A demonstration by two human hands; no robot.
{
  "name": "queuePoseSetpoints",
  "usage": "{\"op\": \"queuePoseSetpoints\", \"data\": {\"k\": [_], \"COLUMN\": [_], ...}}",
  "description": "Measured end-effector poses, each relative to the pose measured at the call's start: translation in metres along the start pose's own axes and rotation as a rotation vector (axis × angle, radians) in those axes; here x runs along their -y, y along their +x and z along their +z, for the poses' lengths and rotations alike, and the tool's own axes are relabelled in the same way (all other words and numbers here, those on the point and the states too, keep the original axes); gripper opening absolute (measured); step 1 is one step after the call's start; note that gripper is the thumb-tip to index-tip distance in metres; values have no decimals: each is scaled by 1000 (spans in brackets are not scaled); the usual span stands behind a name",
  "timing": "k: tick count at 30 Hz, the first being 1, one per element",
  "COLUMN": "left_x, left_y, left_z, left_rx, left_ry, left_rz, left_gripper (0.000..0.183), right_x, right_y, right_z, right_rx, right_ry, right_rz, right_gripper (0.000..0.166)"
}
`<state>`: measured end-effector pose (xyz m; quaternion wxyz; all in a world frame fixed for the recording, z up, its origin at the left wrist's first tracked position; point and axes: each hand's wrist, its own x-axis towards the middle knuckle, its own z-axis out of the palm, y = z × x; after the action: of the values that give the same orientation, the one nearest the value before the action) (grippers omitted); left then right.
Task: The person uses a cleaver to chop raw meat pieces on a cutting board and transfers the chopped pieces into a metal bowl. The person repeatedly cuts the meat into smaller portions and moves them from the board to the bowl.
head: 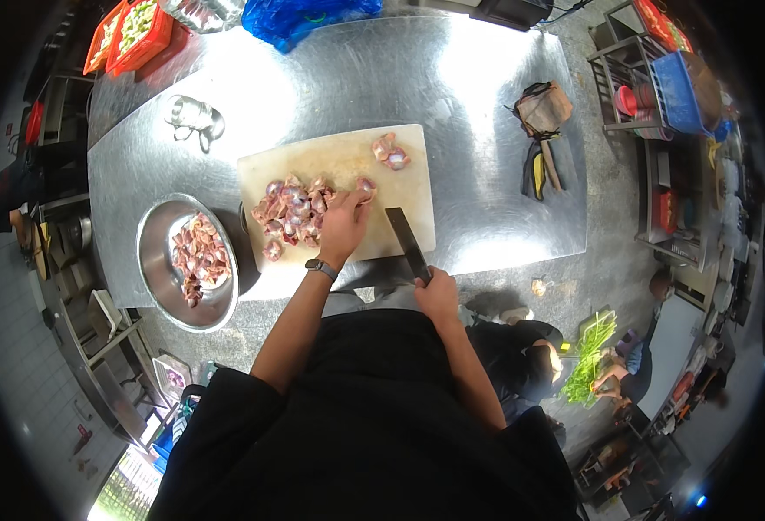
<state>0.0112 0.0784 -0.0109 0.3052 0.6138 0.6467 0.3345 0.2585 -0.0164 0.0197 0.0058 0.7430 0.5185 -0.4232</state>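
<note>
A pile of raw gizzards (292,207) covers the left half of a pale cutting board (399,225), which lies on a steel table. At the pile's right edge, my left hand (345,221) has its curled fingers on one gizzard (365,187); its fingertips are partly hidden. My right hand (437,293) grips the handle of a broad-bladed kitchen knife (406,236), whose blade points away from me over the board's near right part. A few gizzards (391,152) lie apart at the board's far right corner. More cut meat (201,251) is in the steel bowl (151,260) left of the board.
Metal cups (195,120) stand at the table's far left, near red baskets (145,49) of cut vegetables. A blue plastic bag (304,19) lies at the far edge. Tools with a yellow part (539,174) lie at right. People (529,358) handle greens (587,365) behind me.
</note>
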Motion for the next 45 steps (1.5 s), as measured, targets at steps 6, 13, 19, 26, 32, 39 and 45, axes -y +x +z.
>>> {"op": "queuePoseSetpoints", "data": {"k": [6, 13, 19, 26, 32, 39, 45], "left_x": [-5, -7, -17, -16, 3, -1, -3], "left_y": [-9, -22, -46, -50, -24, -40, -41], "left_z": [0, 10, 28, 11, 11, 12, 20], "left_rx": [90, 136, 210, 169, 118, 167, 116], "left_ry": [140, 107, -12, -32, 9, -45, -84], "left_rz": [183, 252, 241, 154, 293, 314, 237], "left_gripper": [34, 41, 38, 25, 24, 27, 27], "right_x": [2, -1, 5, 25, 74, 77, 39], "right_y": [-1, -1, -8, -12, 4, 3, -21], "right_z": [0, 2, -13, -33, -20, -22, -35], "right_rx": [0, -58, -78, -114, -74, -56, 39], "right_ry": [-7, 42, 95, 9, -31, -164, -240], "right_rz": [-5, -61, -48, -90, -150, -137, -78], "right_gripper": [41, 27, 26, 20, 20, 20, 17]}}
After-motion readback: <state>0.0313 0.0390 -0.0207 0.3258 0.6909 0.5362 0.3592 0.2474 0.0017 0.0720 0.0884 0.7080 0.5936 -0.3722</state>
